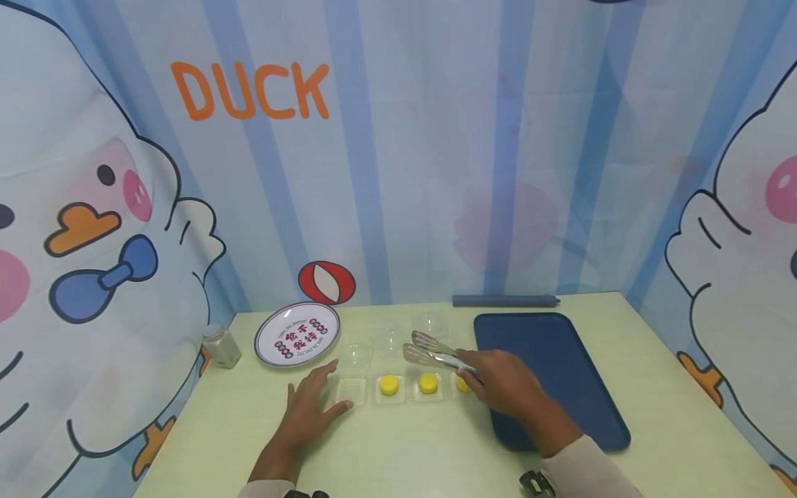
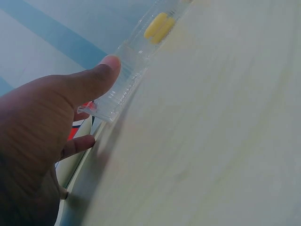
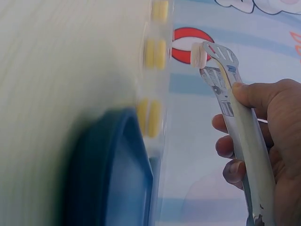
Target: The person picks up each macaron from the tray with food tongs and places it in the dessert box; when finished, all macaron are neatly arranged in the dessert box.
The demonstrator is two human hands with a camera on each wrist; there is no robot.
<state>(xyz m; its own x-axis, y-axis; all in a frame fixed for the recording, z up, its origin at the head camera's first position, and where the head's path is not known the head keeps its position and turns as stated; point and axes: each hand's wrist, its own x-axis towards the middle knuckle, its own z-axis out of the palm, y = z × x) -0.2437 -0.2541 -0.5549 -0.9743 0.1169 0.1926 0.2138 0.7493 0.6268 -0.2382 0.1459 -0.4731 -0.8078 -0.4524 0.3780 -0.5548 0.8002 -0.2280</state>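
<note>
In the head view my right hand (image 1: 504, 384) grips metal serving tongs (image 1: 436, 353), their slotted heads hovering over clear plastic cups. A pale macaron (image 3: 198, 55) shows at the tong tips in the right wrist view; whether it is pinched I cannot tell. My left hand (image 1: 308, 408) spreads around the leftmost clear plastic box (image 1: 351, 392), thumb at its near side. That box holds nothing visible. To its right, yellow macarons (image 1: 389, 385) sit in a row of similar box sections, the rightmost partly hidden by my right hand.
A white plate (image 1: 297, 335) with red lettering lies at back left, near a small greyish container (image 1: 221, 347). The dark blue tray (image 1: 560, 380) lies at right, under my right forearm. A dark rod (image 1: 506, 301) lies along the back edge, before a duck-print curtain (image 1: 423, 173).
</note>
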